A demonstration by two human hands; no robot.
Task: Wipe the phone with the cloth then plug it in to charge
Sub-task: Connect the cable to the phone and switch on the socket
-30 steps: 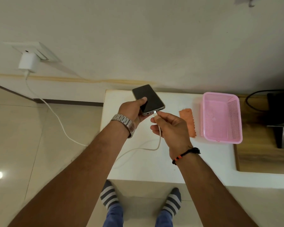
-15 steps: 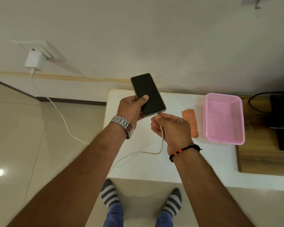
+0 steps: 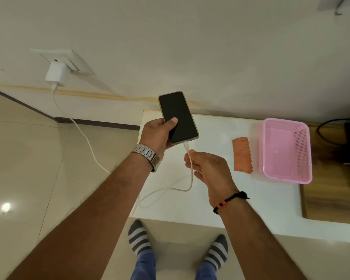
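There are two hands, one phone, one cable, one charger, one cloth and one basket. The left hand grips the phone from the side, with the thumb lying on the dark, smooth glass screen. It holds the phone above the far left corner of the white table, tilted, with the plug end toward the person. The right hand pinches the thin white cable just below the connector, which sits in the port of the phone. The cable goes in a loose curve to the white square charger in the wall socket. The orange cloth, rectangular with wavy edges, lies flat on the table, just beside the pink plastic basket with perforated walls.
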